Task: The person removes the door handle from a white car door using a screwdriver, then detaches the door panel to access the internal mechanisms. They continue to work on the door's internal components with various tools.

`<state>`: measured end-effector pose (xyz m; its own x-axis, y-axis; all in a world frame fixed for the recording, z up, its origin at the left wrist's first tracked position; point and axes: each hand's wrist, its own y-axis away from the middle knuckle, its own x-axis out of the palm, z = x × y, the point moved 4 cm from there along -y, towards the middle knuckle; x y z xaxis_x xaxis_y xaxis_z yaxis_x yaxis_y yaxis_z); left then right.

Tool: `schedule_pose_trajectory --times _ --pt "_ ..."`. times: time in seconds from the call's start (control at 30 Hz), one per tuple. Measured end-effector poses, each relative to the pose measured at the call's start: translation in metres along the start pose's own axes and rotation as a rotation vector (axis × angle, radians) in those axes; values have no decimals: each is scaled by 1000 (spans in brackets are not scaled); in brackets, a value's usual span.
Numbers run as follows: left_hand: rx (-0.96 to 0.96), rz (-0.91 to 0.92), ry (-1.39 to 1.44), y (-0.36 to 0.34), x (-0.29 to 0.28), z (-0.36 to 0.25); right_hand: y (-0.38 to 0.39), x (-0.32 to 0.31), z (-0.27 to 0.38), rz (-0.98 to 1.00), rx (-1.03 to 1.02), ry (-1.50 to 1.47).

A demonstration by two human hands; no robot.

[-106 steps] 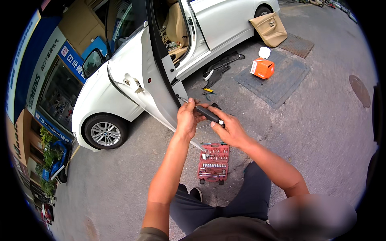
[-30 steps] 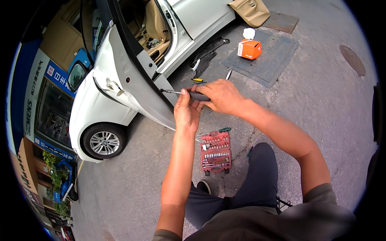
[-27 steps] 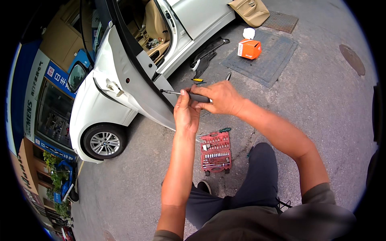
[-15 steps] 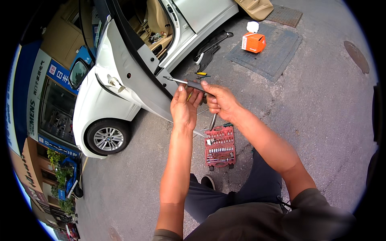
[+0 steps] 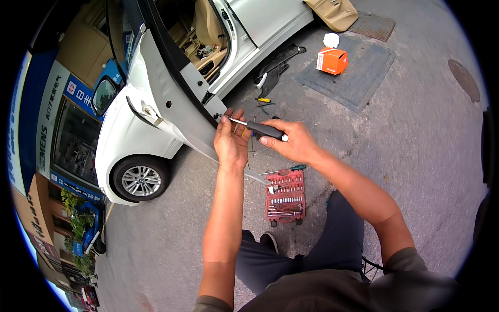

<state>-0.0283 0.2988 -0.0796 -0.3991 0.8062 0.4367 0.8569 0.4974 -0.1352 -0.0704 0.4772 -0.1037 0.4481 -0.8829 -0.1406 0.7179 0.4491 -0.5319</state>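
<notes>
My right hand [image 5: 292, 140] grips the black handle of a screwdriver [image 5: 262, 128], whose metal shaft points left at the rear edge of the open white car door [image 5: 174, 112]. My left hand [image 5: 232, 140] rests against that door edge, its fingertips steadying the shaft near the tip. The door's edge with its latch area [image 5: 214, 109] lies just beyond my left fingers. An open red socket set case [image 5: 285, 196] lies on the asphalt below my hands, by my knee.
A white car [image 5: 156, 104] with beige seats stands at the left and top. An orange box [image 5: 332, 60] sits on a grey mat [image 5: 353, 73]. A removed beige door panel [image 5: 338, 11] and dark trim pieces [image 5: 275, 62] lie behind. Small tools [image 5: 264, 100] lie on the ground.
Both hands stayed at the door edge with the screwdriver. The view shifted a little, and my right hand has turned on the handle.
</notes>
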Motion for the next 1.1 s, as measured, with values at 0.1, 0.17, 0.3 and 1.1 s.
schedule_pose_trajectory --times 0.1,0.17,0.3,1.1 --pt "9 -31 60 -3 -1 3 -6 -5 1 11 -60 95" --pt "14 -32 74 -4 -5 5 -10 -9 6 40 -70 170" --pt "18 -16 79 -5 -8 7 -12 -11 1 14 -183 153" --pt "-9 8 181 -7 -8 11 2 14 9 103 704 -880"
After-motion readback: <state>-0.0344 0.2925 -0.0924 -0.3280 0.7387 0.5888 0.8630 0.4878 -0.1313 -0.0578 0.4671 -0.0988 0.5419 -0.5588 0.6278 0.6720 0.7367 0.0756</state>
